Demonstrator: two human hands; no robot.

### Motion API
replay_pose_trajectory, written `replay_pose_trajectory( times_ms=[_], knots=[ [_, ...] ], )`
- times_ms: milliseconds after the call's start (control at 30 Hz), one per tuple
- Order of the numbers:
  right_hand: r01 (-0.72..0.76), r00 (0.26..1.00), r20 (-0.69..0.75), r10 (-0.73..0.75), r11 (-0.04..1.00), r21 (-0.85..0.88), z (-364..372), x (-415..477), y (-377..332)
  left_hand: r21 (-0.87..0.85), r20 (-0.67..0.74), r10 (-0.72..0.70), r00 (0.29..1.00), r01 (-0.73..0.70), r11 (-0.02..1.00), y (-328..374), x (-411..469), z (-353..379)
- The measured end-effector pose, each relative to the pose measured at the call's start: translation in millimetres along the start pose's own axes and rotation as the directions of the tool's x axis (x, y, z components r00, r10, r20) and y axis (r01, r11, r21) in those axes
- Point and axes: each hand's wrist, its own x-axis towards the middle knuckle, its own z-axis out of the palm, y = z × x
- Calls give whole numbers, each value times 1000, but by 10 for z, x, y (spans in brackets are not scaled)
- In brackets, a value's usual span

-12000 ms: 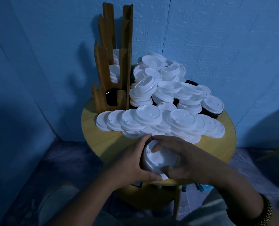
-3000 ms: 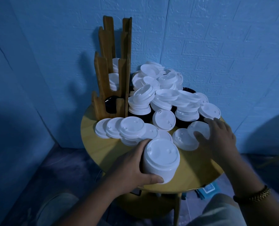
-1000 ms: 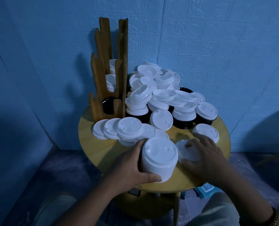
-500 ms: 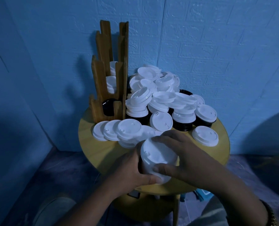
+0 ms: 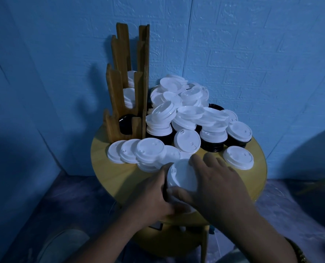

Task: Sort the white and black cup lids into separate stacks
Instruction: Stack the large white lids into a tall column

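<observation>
Head view: left hand curled round side of white lid stack at near edge of bench; right hand flat on top, fingers spread. Press straight down; brace stack against tipping.

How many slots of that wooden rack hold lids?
3 in the wooden rack: white lids at the back, white lids in the middle, black lids in front. Taller slots may hide more.

The person is showing 2 bare forearms, ending in the left hand and the right hand. The right wrist is wearing a beaded, gold-toned bracelet, partly cropped by the frame edge.
</observation>
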Motion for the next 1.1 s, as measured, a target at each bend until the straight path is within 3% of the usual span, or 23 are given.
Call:
replay_pose_trajectory(
  times_ms=[67,133,200,267,333,433,533,700,833,933,1033,1100],
  knots=[
    [22,1000,0,-22,1000,20,51,7,27,-5,0,2,1000,-2,1000,-3,3,3],
    [83,995,39,-95,967,241,89,37,202,-4,6,2,1000,-2,1000,-4,-1,-7],
    [48,994,49,-96,804,592,92,84,446,12,1,7,1000,-7,1000,0,-6,-14],
    [3,999,-36,31,710,704,205,186,731,25,-3,11,1000,-11,1000,6,-7,-14],
    [-113,977,-91,191,834,540,402,327,1020,30,1,12,1000,-12,999,4,-3,-12],
    [-352,936,94,339,912,209,562,388,1207,27,-1,15,1000,-15,1000,-1,-5,-12],
    [-301,947,146,287,951,78,606,286,1167,25,-4,17,1000,-17,1000,0,-4,-14],
    [-261,960,135,245,958,116,569,235,1038,16,5,9,1000,-9,1000,-9,-1,-10],
    [-265,960,180,215,905,333,576,257,1036,12,2,11,1000,-11,1000,-7,-19,-15],
    [-277,960,151,238,894,353,632,264,1029,15,2,12,1000,-12,1000,-8,-23,-20],
    [-294,947,11,320,857,422,579,212,984,27,2,15,1000,-15,1000,4,-26,-20],
    [-168,939,-161,303,817,552,437,125,898,31,-5,15,1000,-14,999,6,-23,-20]
  ],
)
